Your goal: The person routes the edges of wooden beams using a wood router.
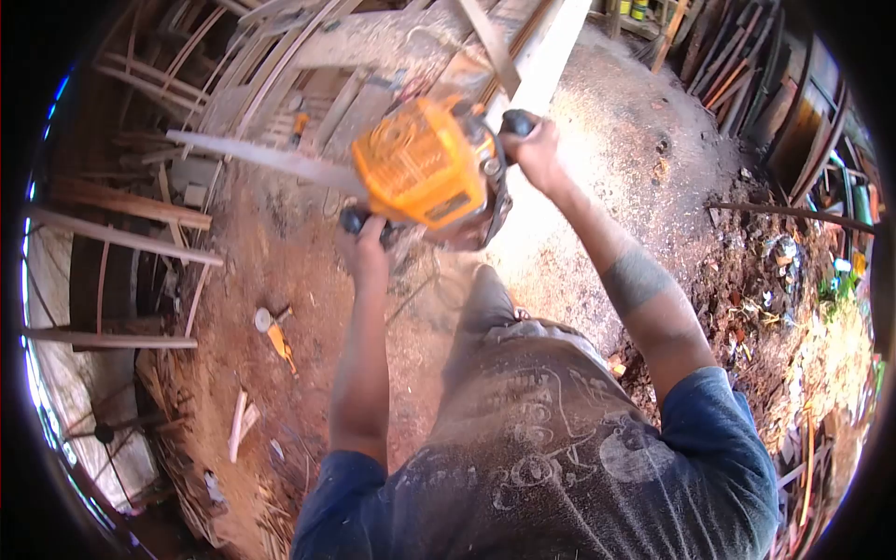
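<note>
An orange chainsaw (420,163) is held out in front of my body, tilted, with its long pale bar (271,161) pointing left. My left hand (366,241) is closed around a black grip at the near left side of the saw. On the far right side, my right hand (534,154) wraps around a second black grip with a rounded end. Motion blurs the bar and my left hand slightly, so the chain cannot be made out. Just beyond the saw, a long pale wooden beam (551,61) runs away from me.
An orange angle grinder (277,341) lies on the dusty ground to the left, near short wood offcuts (241,425). Another orange tool (300,124) rests farther off. Wooden racks (121,241) stand at left. Debris (765,280) and leaning boards (737,61) line the right.
</note>
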`<action>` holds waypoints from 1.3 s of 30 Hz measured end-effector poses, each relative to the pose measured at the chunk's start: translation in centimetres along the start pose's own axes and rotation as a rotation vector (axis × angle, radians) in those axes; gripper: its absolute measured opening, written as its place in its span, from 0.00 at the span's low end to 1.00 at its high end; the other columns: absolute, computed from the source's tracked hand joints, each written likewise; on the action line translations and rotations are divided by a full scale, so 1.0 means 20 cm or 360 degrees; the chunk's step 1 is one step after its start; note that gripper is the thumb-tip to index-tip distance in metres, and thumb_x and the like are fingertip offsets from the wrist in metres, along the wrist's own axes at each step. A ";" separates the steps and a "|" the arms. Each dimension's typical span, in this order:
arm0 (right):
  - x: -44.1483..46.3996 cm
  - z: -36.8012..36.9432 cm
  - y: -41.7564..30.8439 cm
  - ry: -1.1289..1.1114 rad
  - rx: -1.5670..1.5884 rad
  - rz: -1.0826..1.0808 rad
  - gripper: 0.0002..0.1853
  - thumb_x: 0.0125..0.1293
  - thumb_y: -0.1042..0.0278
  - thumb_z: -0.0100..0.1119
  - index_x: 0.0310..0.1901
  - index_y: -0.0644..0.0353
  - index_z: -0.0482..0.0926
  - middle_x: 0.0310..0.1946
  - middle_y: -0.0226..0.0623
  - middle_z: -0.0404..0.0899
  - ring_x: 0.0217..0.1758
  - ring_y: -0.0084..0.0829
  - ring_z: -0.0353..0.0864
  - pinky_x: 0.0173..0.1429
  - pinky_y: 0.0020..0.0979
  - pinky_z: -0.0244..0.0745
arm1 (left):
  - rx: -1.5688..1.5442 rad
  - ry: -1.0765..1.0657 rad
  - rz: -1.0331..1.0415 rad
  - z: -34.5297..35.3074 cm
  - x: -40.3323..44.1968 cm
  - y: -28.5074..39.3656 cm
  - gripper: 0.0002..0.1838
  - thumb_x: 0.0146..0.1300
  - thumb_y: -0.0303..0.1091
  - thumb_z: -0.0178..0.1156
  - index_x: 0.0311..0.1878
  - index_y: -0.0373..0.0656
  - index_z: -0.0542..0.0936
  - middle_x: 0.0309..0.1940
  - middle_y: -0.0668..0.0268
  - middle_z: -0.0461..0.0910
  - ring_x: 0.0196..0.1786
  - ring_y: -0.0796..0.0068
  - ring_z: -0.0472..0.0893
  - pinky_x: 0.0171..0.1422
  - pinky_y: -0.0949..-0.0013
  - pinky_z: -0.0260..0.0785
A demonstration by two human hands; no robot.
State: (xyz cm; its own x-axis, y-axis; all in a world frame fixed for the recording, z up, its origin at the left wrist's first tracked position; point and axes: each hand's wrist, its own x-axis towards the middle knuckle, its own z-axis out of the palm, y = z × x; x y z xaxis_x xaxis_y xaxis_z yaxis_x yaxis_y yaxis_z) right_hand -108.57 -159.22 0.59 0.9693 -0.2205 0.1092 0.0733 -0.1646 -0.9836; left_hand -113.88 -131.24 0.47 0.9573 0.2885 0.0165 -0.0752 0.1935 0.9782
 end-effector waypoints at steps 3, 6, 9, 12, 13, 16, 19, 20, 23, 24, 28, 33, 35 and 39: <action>-0.02 0.00 -0.02 -0.0019 0.0184 -0.0070 0.06 0.55 0.74 0.66 0.35 0.64 0.81 0.26 0.30 0.81 0.29 0.21 0.78 0.36 0.28 0.76 | 0.0055 0.0047 0.0015 0.04 -0.04 0.05 0.10 0.55 0.28 0.65 0.39 0.41 0.76 0.29 0.70 0.76 0.27 0.79 0.74 0.28 0.73 0.65; -0.07 -0.07 -0.19 -0.0091 -0.0014 -0.0043 0.08 0.54 0.73 0.61 0.37 0.63 0.81 0.27 0.37 0.82 0.30 0.25 0.80 0.39 0.33 0.77 | 0.0034 0.0118 0.0138 0.02 -0.02 -0.01 0.16 0.57 0.31 0.64 0.49 0.40 0.76 0.40 0.64 0.79 0.35 0.74 0.80 0.35 0.71 0.72; -0.03 -0.11 -0.19 -0.0258 -0.0151 -0.0011 0.09 0.58 0.70 0.64 0.37 0.64 0.79 0.28 0.47 0.83 0.31 0.32 0.83 0.40 0.36 0.79 | -0.0375 0.0220 0.0009 -0.01 0.01 -0.06 0.21 0.63 0.32 0.62 0.58 0.38 0.74 0.55 0.59 0.77 0.53 0.67 0.81 0.57 0.64 0.77; 0.02 -0.14 -0.21 -0.0363 -0.0055 -0.0067 0.09 0.58 0.71 0.66 0.39 0.64 0.80 0.30 0.47 0.84 0.34 0.37 0.87 0.41 0.35 0.80 | -0.0365 0.0353 0.0022 -0.01 0.05 -0.10 0.21 0.63 0.31 0.62 0.58 0.38 0.74 0.55 0.60 0.77 0.53 0.67 0.81 0.58 0.64 0.77; 0.05 -0.15 -0.20 -0.0385 -0.0043 -0.0033 0.09 0.58 0.72 0.66 0.40 0.63 0.80 0.31 0.47 0.84 0.34 0.36 0.87 0.41 0.35 0.80 | -0.0292 0.0392 0.0059 0.01 0.05 -0.11 0.20 0.63 0.31 0.62 0.58 0.38 0.74 0.55 0.60 0.77 0.53 0.67 0.81 0.58 0.64 0.77; 0.17 -0.18 -0.14 -0.0452 -0.0087 -0.0031 0.10 0.56 0.74 0.67 0.41 0.62 0.82 0.33 0.44 0.85 0.36 0.31 0.87 0.43 0.31 0.81 | -0.0141 0.0476 0.0111 0.11 0.05 -0.16 0.20 0.63 0.31 0.62 0.58 0.38 0.74 0.55 0.60 0.77 0.53 0.67 0.81 0.58 0.64 0.77; 0.32 -0.27 -0.14 -0.0500 0.0091 0.0166 0.10 0.56 0.75 0.67 0.42 0.62 0.82 0.34 0.41 0.85 0.38 0.27 0.86 0.44 0.30 0.81 | -0.0078 0.0493 0.0127 0.24 0.09 -0.21 0.20 0.63 0.30 0.62 0.58 0.38 0.74 0.55 0.60 0.77 0.53 0.67 0.80 0.59 0.64 0.77; 0.38 -0.30 -0.13 -0.0470 0.0051 0.0128 0.10 0.56 0.76 0.66 0.41 0.62 0.81 0.33 0.40 0.85 0.37 0.23 0.85 0.44 0.29 0.80 | -0.0062 0.0481 0.0136 0.30 0.13 -0.23 0.20 0.63 0.30 0.62 0.58 0.38 0.74 0.55 0.60 0.77 0.53 0.67 0.80 0.59 0.64 0.76; 0.54 -0.39 -0.12 -0.0399 0.0007 0.0153 0.09 0.56 0.75 0.66 0.40 0.62 0.81 0.32 0.40 0.84 0.36 0.24 0.84 0.42 0.29 0.79 | -0.0053 0.0419 0.0163 0.48 0.26 -0.29 0.19 0.63 0.30 0.62 0.57 0.38 0.75 0.54 0.60 0.77 0.54 0.67 0.80 0.59 0.64 0.76; 0.59 -0.42 -0.12 -0.0379 0.0004 0.0134 0.09 0.56 0.75 0.65 0.39 0.62 0.80 0.32 0.41 0.84 0.35 0.25 0.84 0.41 0.29 0.79 | -0.0061 0.0383 0.0181 0.54 0.31 -0.30 0.19 0.63 0.29 0.62 0.57 0.38 0.75 0.54 0.60 0.77 0.54 0.67 0.80 0.59 0.63 0.76; 0.79 -0.54 -0.09 -0.0264 -0.0019 0.0082 0.07 0.57 0.74 0.63 0.37 0.62 0.80 0.30 0.43 0.83 0.33 0.30 0.83 0.41 0.31 0.78 | -0.0001 0.0222 0.0197 0.76 0.49 -0.33 0.19 0.63 0.29 0.61 0.57 0.38 0.75 0.54 0.60 0.77 0.54 0.68 0.80 0.60 0.63 0.76; 1.02 -0.67 -0.04 -0.0136 -0.0082 0.0004 0.06 0.57 0.74 0.62 0.36 0.62 0.79 0.29 0.42 0.82 0.33 0.32 0.83 0.42 0.33 0.78 | 0.0034 0.0066 0.0215 0.99 0.69 -0.34 0.18 0.63 0.28 0.61 0.57 0.38 0.75 0.54 0.60 0.77 0.54 0.68 0.80 0.61 0.63 0.76; 1.11 -0.71 -0.03 -0.0138 -0.0125 0.0031 0.06 0.56 0.74 0.61 0.36 0.62 0.79 0.28 0.41 0.82 0.33 0.31 0.83 0.42 0.33 0.78 | 0.0063 0.0031 0.0229 1.07 0.74 -0.33 0.18 0.63 0.28 0.61 0.56 0.38 0.75 0.54 0.60 0.77 0.54 0.68 0.80 0.61 0.63 0.75; 1.34 -0.81 0.02 -0.0141 -0.0107 -0.0016 0.05 0.56 0.75 0.60 0.35 0.62 0.79 0.28 0.39 0.82 0.33 0.30 0.83 0.42 0.31 0.78 | 0.0092 0.0005 0.0276 1.26 0.87 -0.33 0.18 0.63 0.27 0.61 0.56 0.38 0.75 0.54 0.60 0.77 0.55 0.68 0.80 0.62 0.63 0.75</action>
State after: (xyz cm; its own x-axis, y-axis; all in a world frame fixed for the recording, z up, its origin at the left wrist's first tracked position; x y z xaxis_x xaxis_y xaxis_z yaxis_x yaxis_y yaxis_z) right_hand -86.41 -180.83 5.48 0.9857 -0.1334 0.1028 0.0699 -0.2311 -0.9704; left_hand -89.63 -151.16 -0.46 0.9307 0.3156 0.1852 -0.2225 0.0863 0.9711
